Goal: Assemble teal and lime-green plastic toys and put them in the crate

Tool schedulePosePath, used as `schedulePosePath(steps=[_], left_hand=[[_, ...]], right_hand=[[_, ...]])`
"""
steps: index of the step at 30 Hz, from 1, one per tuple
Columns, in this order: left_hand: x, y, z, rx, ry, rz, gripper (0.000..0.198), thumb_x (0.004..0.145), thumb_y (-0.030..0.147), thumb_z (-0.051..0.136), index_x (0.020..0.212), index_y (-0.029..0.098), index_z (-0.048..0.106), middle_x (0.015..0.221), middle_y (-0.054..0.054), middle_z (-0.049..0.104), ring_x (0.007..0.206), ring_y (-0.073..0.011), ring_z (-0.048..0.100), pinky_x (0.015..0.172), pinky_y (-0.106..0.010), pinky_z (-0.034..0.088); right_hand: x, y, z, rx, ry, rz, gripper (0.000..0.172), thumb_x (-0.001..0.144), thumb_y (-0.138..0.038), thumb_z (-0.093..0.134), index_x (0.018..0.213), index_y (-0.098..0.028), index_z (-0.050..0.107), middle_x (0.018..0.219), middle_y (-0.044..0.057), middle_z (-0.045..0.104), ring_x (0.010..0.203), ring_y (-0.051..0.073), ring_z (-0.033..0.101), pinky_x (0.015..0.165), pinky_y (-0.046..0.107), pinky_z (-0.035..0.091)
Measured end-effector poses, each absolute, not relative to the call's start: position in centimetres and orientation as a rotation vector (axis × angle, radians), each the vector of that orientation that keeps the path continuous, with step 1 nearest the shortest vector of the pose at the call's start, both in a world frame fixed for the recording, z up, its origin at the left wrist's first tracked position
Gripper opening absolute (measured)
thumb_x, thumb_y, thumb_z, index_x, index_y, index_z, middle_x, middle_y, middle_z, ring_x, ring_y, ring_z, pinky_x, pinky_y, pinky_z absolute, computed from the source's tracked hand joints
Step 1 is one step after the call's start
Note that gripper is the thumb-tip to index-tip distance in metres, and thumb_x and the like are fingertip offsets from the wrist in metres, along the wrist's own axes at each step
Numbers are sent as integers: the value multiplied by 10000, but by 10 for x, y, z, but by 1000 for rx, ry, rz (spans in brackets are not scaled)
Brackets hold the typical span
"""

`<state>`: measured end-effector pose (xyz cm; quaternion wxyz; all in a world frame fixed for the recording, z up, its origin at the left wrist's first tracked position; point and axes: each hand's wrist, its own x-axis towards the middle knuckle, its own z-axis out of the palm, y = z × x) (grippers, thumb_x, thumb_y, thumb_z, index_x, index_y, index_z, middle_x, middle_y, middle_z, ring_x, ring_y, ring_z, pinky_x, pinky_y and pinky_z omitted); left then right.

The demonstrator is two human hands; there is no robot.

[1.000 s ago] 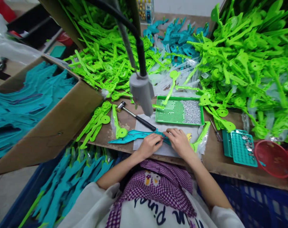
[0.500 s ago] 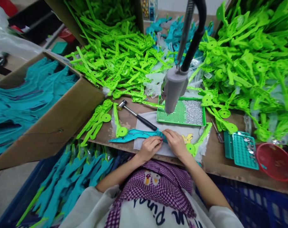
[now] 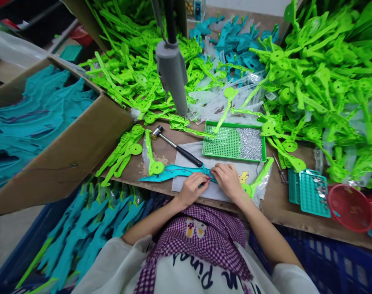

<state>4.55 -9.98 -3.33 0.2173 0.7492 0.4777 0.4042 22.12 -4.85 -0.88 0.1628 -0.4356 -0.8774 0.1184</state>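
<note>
A long blue plastic part [image 3: 170, 173] lies flat on the grey cloth [image 3: 192, 158] in front of me. My left hand [image 3: 192, 190] is closed in a pinch at the part's edge, its fingertips on a thin reddish-purple wire [image 3: 209, 174]. Just to the right, my right hand [image 3: 228, 180] is curled over the same part, fingers pressed on it close to the wire. The right end of the part is hidden beneath this hand. Green plastic arms with clear pieces lie on either side, one on the left [image 3: 157, 168] and one on the right [image 3: 258, 179].
A hammer [image 3: 189, 156] lies behind the part, beside a green tray [image 3: 205, 153] of small metal pieces. A hanging power screwdriver [image 3: 173, 73] dangles above heaped green parts [image 3: 327, 81]. At left is a cardboard box [image 3: 81, 143] of blue parts; at right, a red basket [image 3: 351, 208].
The hanging screwdriver has swung left and back, uncovering the green tray. Both hands stay at the same spot on the blue part, with only small finger shifts.
</note>
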Motion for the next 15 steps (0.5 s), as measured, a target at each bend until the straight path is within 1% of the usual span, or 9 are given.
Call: schedulePosePath(steps=[4,9,12,15], left_hand=[[46,-99,-33,2077,1304,1138,49,882,145,586,847,170,610,902,-57,712,876,-162,666,815,-328,539],[48,-97,-31,2072,1336,1125,52,891,148,571,862,183,596,887,-42,700,861,-160,658,805,-323,539],[48,-96,-29,2085,1348,1051,44,894,150,567,891,187,591,880,-34,689,853,-165,641,794,-322,529],[47,-95,-26,2139,1339,942,53,908,157,546,890,185,588,859,-34,675,849,-175,620,780,-323,519]], right_hand=[[221,-45,-10,-1210,-2589,293,223,974,-214,438,905,-166,646,865,52,672,805,178,552,748,329,296],[221,-44,-8,-1216,-2666,320,211,955,-181,460,878,-179,657,884,57,672,805,178,552,815,339,310],[225,-43,-5,-1249,-2573,532,195,953,-211,475,930,-187,668,950,59,683,891,184,589,857,342,340],[232,-40,-2,-1256,-2401,843,206,946,-333,506,965,-222,678,1011,38,688,960,179,614,855,321,383]])
